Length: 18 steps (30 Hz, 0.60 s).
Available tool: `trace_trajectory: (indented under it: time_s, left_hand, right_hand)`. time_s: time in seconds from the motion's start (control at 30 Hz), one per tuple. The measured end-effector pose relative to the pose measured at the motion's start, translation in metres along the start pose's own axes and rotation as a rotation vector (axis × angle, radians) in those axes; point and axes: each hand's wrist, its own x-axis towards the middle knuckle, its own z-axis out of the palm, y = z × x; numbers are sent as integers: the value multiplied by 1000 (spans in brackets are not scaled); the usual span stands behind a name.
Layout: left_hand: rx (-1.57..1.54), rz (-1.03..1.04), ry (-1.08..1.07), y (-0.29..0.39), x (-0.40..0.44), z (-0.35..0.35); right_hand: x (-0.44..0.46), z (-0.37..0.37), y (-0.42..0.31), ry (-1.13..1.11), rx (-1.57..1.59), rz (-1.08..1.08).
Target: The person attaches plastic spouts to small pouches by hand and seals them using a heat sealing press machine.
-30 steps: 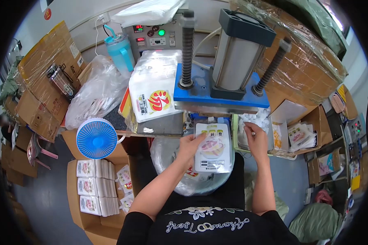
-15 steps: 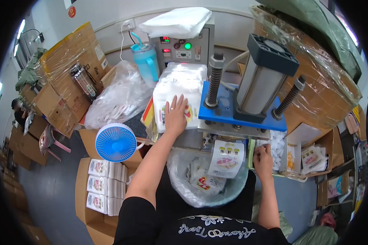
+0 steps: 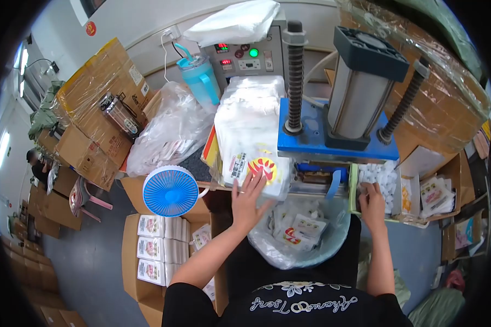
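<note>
My left hand (image 3: 249, 203) lies with fingers spread on the front end of a printed plastic pouch (image 3: 263, 168) with a yellow and red logo. That pouch is on top of a stack of clear-and-white pouches (image 3: 244, 117). To the right, my right hand (image 3: 372, 204) has its fingers bent together at a green-edged box (image 3: 353, 188) beside small white plastic pieces (image 3: 382, 180). Whatever is between those fingertips is hidden. A press with a blue plate (image 3: 311, 144) stands between the hands, a blue strip (image 3: 334, 184) at its front.
Below the press, a lined tub (image 3: 341, 240) holds several printed pouches. A blue fan (image 3: 171, 192) stands above a carton (image 3: 131, 256) of bundled packs. Behind are a turquoise tumbler (image 3: 199, 82) and a control box (image 3: 273, 54). Another box (image 3: 458, 185) holds pouches at right.
My left hand has drawn back toward me, the top pouch shifting with it. The pouch hanging from the press now lies in the tub. The press's spring rods stand higher.
</note>
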Motion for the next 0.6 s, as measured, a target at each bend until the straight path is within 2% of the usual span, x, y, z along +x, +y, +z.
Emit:
trace_trajectory:
  time_s: [0.03,0.1,0.17,0.23,0.3,0.37,0.5,0.6]
  left_hand:
    - [-8,2,-17,-6,-5,-5]
    - [-75,4,30,-17,-1,-13]
    - [-231,-59,227,14,11,-33]
    - [-647,-314,109,36,4,-29]
    - [-788,-398,48,66,-3,-23]
    - [-938,-569,-145,80,-14,-10]
    - [-968,-586,-216,86,-37,17]
    - [-914,-510,-276,72,-48,21]
  right_hand:
    - [-3,-1,5,48,84,-9]
    - [-2,-9,-8,110,57,-63]
    - [-6,-15,-18,39,328,166]
    - [-9,-19,-38,-11,446,217]
    - [-10,-17,-58,29,456,59]
    - [-10,-14,-78,15,484,-57]
    - [-11,-12,-98,-108,501,-211]
    - [-13,-8,-87,-281,330,-312]
